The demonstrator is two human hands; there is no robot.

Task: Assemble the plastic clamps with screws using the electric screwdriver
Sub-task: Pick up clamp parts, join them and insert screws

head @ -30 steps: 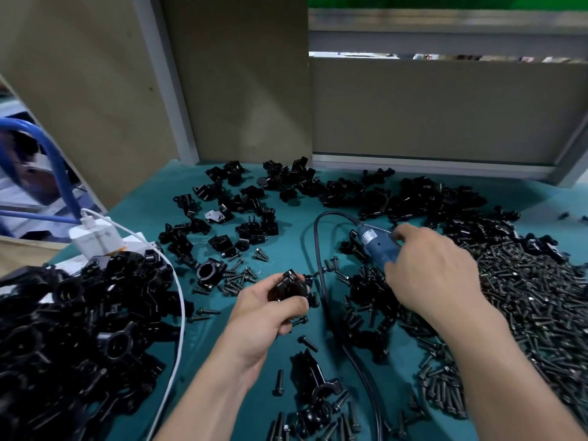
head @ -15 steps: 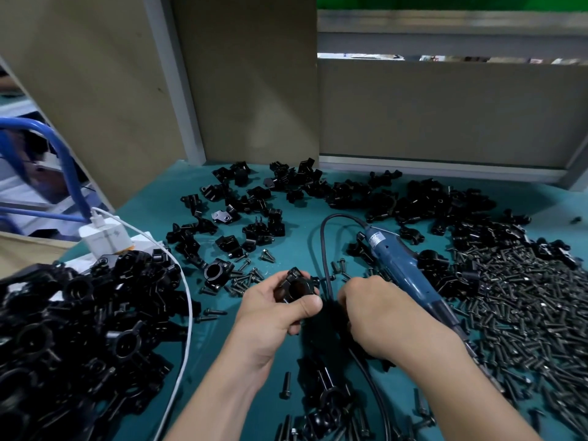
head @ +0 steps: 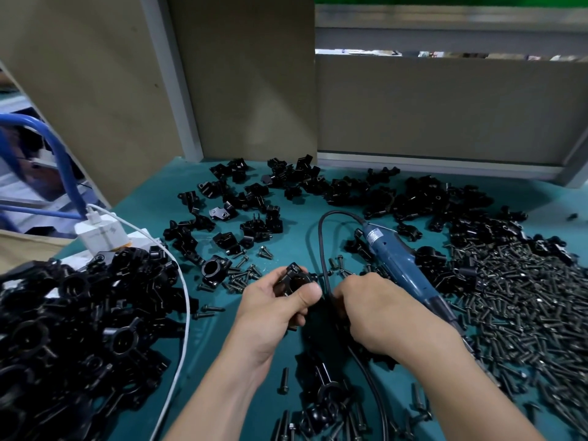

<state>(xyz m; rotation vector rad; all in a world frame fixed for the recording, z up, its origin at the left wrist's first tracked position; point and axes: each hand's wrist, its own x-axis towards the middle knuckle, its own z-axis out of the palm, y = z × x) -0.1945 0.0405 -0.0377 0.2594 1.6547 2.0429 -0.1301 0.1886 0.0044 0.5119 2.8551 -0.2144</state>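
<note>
My left hand [head: 273, 308] grips a black plastic clamp [head: 297, 279] with a round bore, thumb across its front, held just above the teal table. My right hand [head: 381, 316] is close to the right of it, fingers curled down over dark parts beside the black cord [head: 320, 246]. Its fingertips are hidden, so whether they pinch a screw is unclear. The blue electric screwdriver [head: 397, 265] lies on the table behind my right hand, free of it, tip pointing toward my right forearm.
A big heap of dark screws [head: 525, 313] covers the right side. Piled black clamps [head: 79, 329] fill the left, with loose clamp halves [head: 350, 192] along the back. A white charger [head: 101, 233] and its white cable [head: 186, 313] lie at left. Beige panels wall the back.
My right hand let go of the blue screwdriver, which now lies on the table, and moved down and left next to the clamp. My left hand kept hold of the clamp.
</note>
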